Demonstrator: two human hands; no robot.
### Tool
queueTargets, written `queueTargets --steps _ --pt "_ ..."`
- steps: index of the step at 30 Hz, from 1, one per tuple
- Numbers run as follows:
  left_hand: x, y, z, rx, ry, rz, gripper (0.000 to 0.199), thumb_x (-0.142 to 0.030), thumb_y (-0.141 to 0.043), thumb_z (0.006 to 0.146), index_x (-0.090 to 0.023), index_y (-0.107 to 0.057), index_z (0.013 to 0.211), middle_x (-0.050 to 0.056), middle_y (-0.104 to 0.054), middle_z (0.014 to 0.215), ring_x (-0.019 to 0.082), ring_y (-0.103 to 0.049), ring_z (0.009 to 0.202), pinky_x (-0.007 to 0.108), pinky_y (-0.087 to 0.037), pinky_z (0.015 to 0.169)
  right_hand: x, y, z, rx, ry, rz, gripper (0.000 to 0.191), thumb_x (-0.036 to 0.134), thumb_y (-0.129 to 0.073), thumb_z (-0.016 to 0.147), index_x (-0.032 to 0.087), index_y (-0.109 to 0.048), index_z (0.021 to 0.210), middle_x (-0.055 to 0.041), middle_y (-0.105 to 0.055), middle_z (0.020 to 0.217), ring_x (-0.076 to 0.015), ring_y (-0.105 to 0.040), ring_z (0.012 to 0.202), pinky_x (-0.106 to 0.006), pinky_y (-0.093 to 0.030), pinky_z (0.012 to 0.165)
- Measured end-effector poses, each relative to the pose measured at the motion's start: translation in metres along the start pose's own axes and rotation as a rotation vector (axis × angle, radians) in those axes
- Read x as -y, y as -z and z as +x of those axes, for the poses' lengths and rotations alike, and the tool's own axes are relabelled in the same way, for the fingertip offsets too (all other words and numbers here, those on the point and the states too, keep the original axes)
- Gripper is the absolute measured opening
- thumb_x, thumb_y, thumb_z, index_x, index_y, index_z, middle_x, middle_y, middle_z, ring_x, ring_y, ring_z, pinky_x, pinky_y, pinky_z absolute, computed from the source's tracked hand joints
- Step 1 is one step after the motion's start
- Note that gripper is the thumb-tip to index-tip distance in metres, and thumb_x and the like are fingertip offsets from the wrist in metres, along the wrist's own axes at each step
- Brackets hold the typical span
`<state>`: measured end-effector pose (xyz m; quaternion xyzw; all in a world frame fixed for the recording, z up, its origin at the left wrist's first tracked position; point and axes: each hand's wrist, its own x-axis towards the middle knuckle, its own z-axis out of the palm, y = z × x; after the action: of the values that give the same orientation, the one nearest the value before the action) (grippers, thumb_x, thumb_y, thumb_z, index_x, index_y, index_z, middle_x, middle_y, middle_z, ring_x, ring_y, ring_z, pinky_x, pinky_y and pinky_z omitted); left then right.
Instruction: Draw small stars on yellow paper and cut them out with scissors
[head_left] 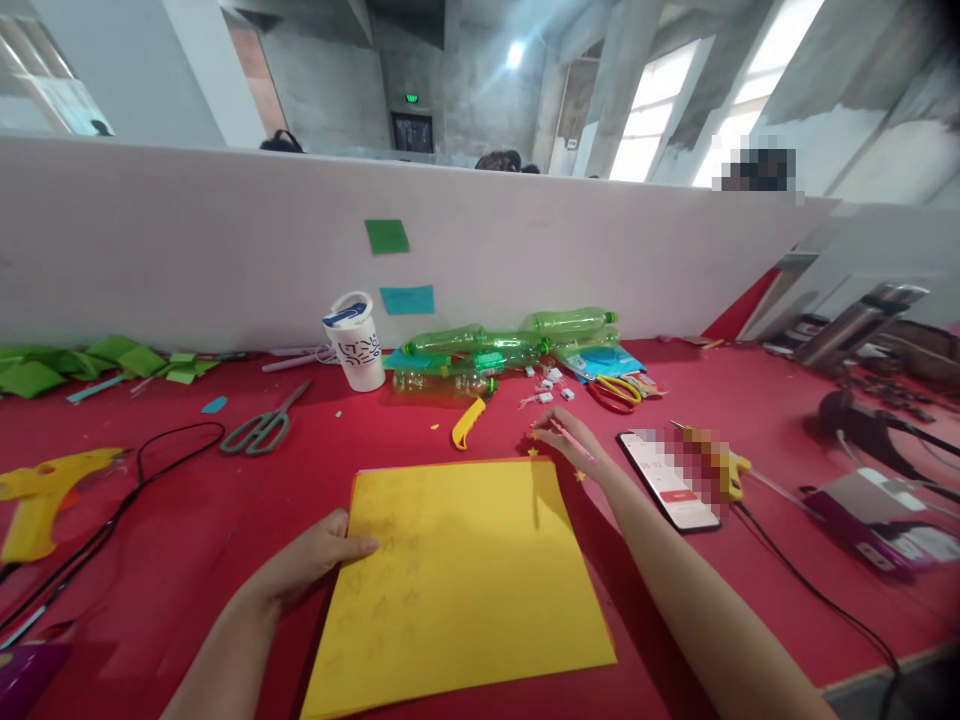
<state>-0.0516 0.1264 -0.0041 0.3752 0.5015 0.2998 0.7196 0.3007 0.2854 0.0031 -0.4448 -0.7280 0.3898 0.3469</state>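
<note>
Yellow paper sheets (487,580) lie on the red table, with several faint star outlines on their left part. My left hand (326,550) grips the left edge, thumb on top and fingers underneath. Beyond the upper right corner of the sheets, my right hand (566,447) holds a thin pink pen (576,440) between bent fingers. Small yellow stars (533,452) lie beside that hand on the table. Just past the sheets' top edge rests a yellow cutter (469,423).
Green bottles (510,345), a white cup (358,345) and yellow-handled scissors (616,390) stand or lie at the back. Grey scissors (262,425) and a glue gun (45,495) are left. A phone (667,480), another glue gun (720,462) and cables lie right.
</note>
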Motion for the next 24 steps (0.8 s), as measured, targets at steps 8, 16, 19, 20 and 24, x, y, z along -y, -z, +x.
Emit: queueTargets --steps 8,16,19,20,24 --pt "0.001 0.007 0.001 0.011 0.022 -0.012 0.038 -0.029 -0.070 0.068 -0.014 -0.067 0.103 0.013 -0.070 0.099 0.030 -0.066 0.086 0.041 -0.050 0.079 -0.002 -0.004 -0.003 -0.029 -0.011 -0.002 0.014 0.032 -0.053 0.077 0.019 -0.052 0.081 -0.0008 -0.058 0.079 -0.0151 -0.054 0.072 -0.025 -0.040 0.063" --pt "0.001 0.023 -0.010 0.002 0.051 -0.094 0.038 -0.025 -0.070 0.068 -0.021 -0.066 0.106 0.011 -0.069 0.103 0.030 -0.066 0.088 0.042 -0.051 0.079 -0.003 0.027 -0.044 -0.153 -0.059 -0.231 0.012 0.032 -0.050 0.081 0.021 -0.054 0.080 -0.0036 -0.059 0.072 -0.0182 -0.054 0.066 -0.026 -0.037 0.059" --pt "0.001 0.026 -0.009 -0.022 0.059 -0.089 0.040 -0.026 -0.072 0.066 -0.021 -0.066 0.106 0.011 -0.069 0.103 0.031 -0.065 0.089 0.043 -0.051 0.080 -0.005 0.020 -0.083 -0.033 -0.069 -0.456 0.014 0.029 -0.044 0.086 0.021 -0.055 0.085 -0.0062 -0.061 0.075 -0.0194 -0.056 0.065 -0.028 -0.039 0.060" --pt "0.001 0.026 -0.008 -0.031 0.061 -0.086 0.041 -0.026 -0.072 0.066 -0.021 -0.066 0.106 0.011 -0.069 0.102 0.032 -0.065 0.090 0.043 -0.051 0.080 -0.006 0.016 -0.091 -0.003 -0.049 -0.510 0.015 0.028 -0.042 0.087 0.020 -0.056 0.089 -0.0081 -0.061 0.081 -0.0202 -0.057 0.068 -0.028 -0.040 0.061" --pt "-0.001 0.023 -0.008 -0.043 0.077 -0.083 0.043 -0.026 -0.073 0.065 -0.019 -0.066 0.107 0.013 -0.069 0.102 0.033 -0.065 0.091 0.044 -0.051 0.080 -0.012 0.006 -0.088 0.079 0.033 -0.527 0.028 0.022 -0.037 0.090 0.018 -0.047 0.116 -0.0128 -0.061 0.100 -0.0217 -0.060 0.086 -0.031 -0.043 0.074"
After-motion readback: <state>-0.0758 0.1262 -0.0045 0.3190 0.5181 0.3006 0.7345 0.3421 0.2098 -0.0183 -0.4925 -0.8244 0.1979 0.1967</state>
